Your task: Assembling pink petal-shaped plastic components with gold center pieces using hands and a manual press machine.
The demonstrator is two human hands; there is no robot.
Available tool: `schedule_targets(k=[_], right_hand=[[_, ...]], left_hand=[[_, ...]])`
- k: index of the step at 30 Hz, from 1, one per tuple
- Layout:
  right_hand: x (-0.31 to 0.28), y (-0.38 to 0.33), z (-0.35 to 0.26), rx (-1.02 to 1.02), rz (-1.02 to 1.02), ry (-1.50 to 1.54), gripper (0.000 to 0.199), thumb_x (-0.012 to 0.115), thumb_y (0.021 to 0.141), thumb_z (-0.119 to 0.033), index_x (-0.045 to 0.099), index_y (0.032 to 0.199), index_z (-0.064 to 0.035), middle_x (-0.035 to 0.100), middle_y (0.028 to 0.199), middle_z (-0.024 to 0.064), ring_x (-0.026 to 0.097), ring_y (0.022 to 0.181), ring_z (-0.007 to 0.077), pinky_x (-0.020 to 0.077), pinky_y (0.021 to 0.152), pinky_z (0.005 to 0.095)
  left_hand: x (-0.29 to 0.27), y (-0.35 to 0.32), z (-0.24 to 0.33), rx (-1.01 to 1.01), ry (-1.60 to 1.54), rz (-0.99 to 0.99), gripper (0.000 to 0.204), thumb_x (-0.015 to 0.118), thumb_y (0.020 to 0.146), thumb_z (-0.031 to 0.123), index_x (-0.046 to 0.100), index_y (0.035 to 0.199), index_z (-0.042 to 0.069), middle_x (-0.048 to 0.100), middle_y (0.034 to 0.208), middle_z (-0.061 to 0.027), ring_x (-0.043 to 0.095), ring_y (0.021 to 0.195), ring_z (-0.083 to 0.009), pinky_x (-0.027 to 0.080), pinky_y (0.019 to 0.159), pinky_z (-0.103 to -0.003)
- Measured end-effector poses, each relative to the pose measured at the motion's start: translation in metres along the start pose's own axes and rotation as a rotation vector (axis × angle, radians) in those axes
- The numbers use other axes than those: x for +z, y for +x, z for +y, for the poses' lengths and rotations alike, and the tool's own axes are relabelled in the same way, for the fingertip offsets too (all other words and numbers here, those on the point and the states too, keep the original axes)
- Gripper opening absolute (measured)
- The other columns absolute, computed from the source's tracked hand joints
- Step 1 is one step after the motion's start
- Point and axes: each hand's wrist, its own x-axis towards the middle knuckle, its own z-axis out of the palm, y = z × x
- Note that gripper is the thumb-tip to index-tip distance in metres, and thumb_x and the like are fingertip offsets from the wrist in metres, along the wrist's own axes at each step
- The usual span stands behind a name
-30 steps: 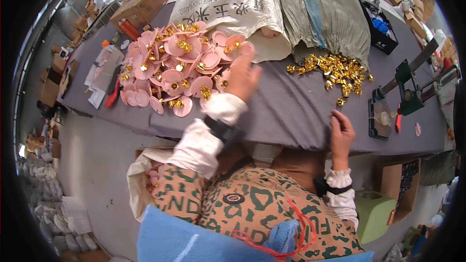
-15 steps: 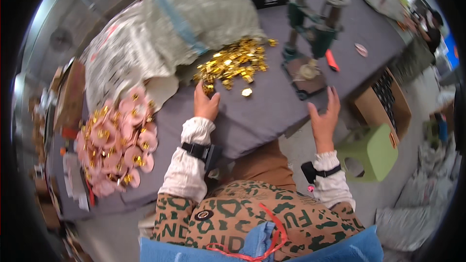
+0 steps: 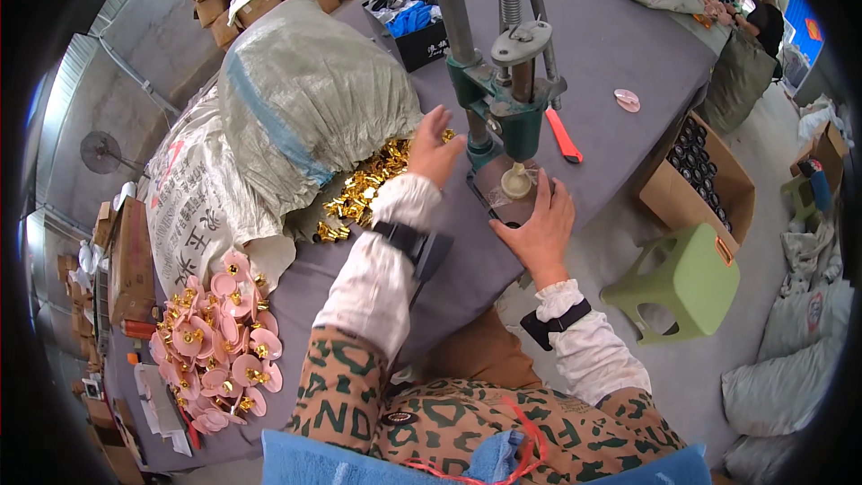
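My left hand [image 3: 435, 154] is raised beside the heap of shiny gold metal pieces [image 3: 368, 183], fingers apart. One gold piece shows between its thumb and fingers; it looks to lie behind them rather than in a grip. My right hand [image 3: 542, 229] is at the front right of the green hand press [image 3: 523, 117], thumb and fingers spread around the base plate [image 3: 514, 212], seemingly touching its edge. On that plate sits a pale round fitting [image 3: 516, 182], under the press head. At the left lies a pile of pink discs with gold pieces on them [image 3: 215, 341].
A bulging woven sack [image 3: 314, 81] stands behind the gold heap. A red-handled tool [image 3: 564, 136] and one pink disc [image 3: 627, 101] lie right of the press. Beyond the table edge are a green stool [image 3: 687, 283] and a carton of black parts [image 3: 700, 180]. Another person [image 3: 763, 13] is far right.
My left hand has left the gold heap's near edge and moved right, toward the press. The right hand has come in to the press base. The view has shifted too.
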Motion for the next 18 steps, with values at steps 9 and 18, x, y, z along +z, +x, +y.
schedule_targets(k=[9,18], right_hand=[[0.001,0.003,-0.005,-0.054,-0.047,-0.033,0.103,0.084,0.054,-0.040,0.035,0.140,-0.0085,0.044,0.129,0.0198,0.043,0.118,0.0387,0.0341,0.103,0.0476],[-0.053,-0.047,0.035,-0.314,-0.331,0.243,0.098,0.089,0.045,-0.027,0.042,0.128,-0.0031,0.042,0.131,0.0239,0.041,0.122,0.0430,0.0367,0.102,0.0477]], left_hand=[[0.023,0.052,-0.036,0.261,0.492,0.080,0.024,0.071,0.082,0.017,0.067,0.092,-0.004,0.070,0.078,-0.0095,0.064,0.073,-0.0184,0.049,0.068,-0.036],[0.034,-0.085,0.032,-0.074,-0.013,0.316,0.035,0.080,0.073,0.033,0.071,0.092,0.005,0.069,0.077,-0.0173,0.068,0.076,-0.0264,0.050,0.070,-0.038]])
